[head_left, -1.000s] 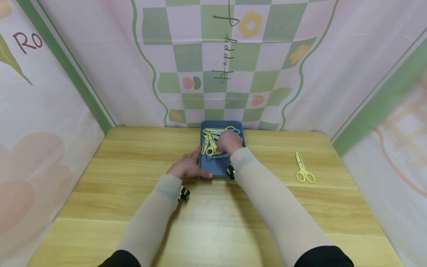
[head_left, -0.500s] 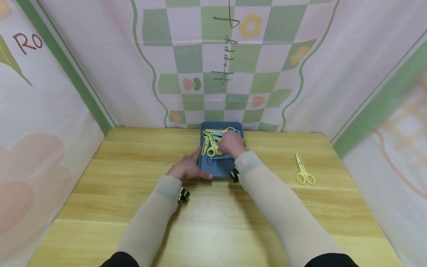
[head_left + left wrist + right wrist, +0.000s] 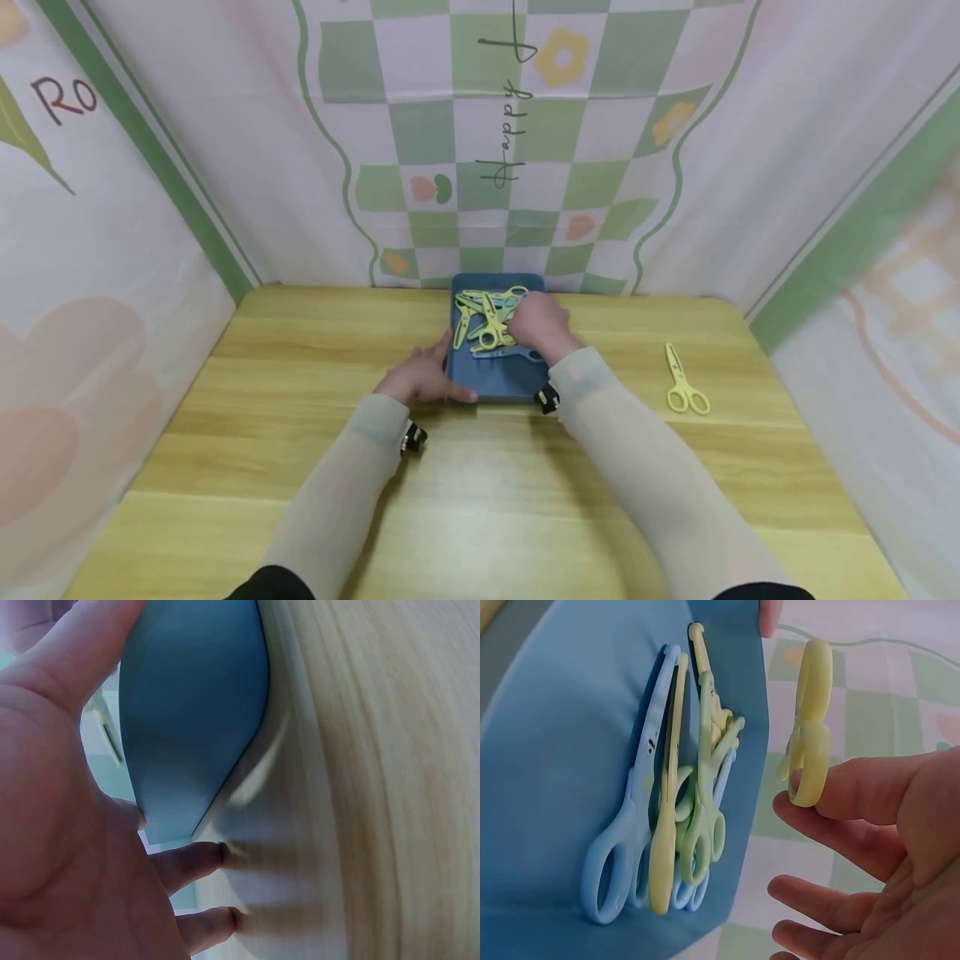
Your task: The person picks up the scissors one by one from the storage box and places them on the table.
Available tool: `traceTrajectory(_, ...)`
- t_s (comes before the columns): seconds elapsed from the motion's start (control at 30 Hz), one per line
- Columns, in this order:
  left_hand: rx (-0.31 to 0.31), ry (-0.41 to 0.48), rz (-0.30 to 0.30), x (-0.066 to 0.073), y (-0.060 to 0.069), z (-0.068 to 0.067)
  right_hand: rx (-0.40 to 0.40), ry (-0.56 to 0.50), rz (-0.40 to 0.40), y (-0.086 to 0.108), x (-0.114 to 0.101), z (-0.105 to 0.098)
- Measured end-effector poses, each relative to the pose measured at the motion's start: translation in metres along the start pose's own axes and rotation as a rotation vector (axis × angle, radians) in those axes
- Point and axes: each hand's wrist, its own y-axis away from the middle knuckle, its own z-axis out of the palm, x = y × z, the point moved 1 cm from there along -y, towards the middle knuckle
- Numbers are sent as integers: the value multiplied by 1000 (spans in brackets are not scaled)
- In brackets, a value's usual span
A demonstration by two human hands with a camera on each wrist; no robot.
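Note:
A blue tray [image 3: 491,387] stands at the table's back edge, holding several pairs of scissors in yellow, green and blue. My left hand [image 3: 423,375] spreads around its near left corner, thumb along the near side. In the left wrist view, the left fingers [image 3: 191,866] are extended beside the tray wall. Above the tray, my right hand [image 3: 542,323] pinches a pair of yellow scissors [image 3: 491,323] by a handle loop. The right wrist view shows those yellow scissors' handles [image 3: 810,720] between thumb and forefinger, raised clear of the pile. Blue scissors [image 3: 622,832] lie in the tray.
Another pair of yellow scissors [image 3: 681,387] lies alone on the wooden table [image 3: 465,500], right of the tray. A patterned cloth [image 3: 491,133] hangs directly behind the tray, and cloth also hangs at both sides.
My right hand has moved to the right over the tray, and the yellow scissors in its pinch have shifted right with it. My left hand stays put at the tray's corner.

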Motion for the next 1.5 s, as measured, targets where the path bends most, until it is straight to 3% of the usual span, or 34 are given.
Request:
traceTrajectory(0.33, 12, 4, -9, -2, 0, 1, -20, 47, 15, 4, 17, -1)
traceTrajectory(0.5, -1, 2, -19, -2, -2, 1, 11, -15, 42, 5, 24, 0)
traceTrajectory(0.63, -23, -26, -31, -4, -8, 2, 13, -41, 1, 7, 31, -3)
traceTrajectory(0.8, -32, -57, -42, -8, -16, 4, -26, 80, -89, 9, 39, -7)
traceTrajectory(0.93, -24, -71, -40, -10, -18, 4, -4, 7, -41, 10, 43, -7)
traceTrajectory(1.17, -10, -61, -19, -6, -12, 2, 97, -143, 42, 14, 53, -5)
traceTrajectory(1.33, 8, -34, 32, -2, -1, 0, 96, -125, 37, 16, 66, -7)
traceTrajectory(1.5, 4, -28, 31, -1, 0, 0, 85, -105, 31, 19, 80, -10)
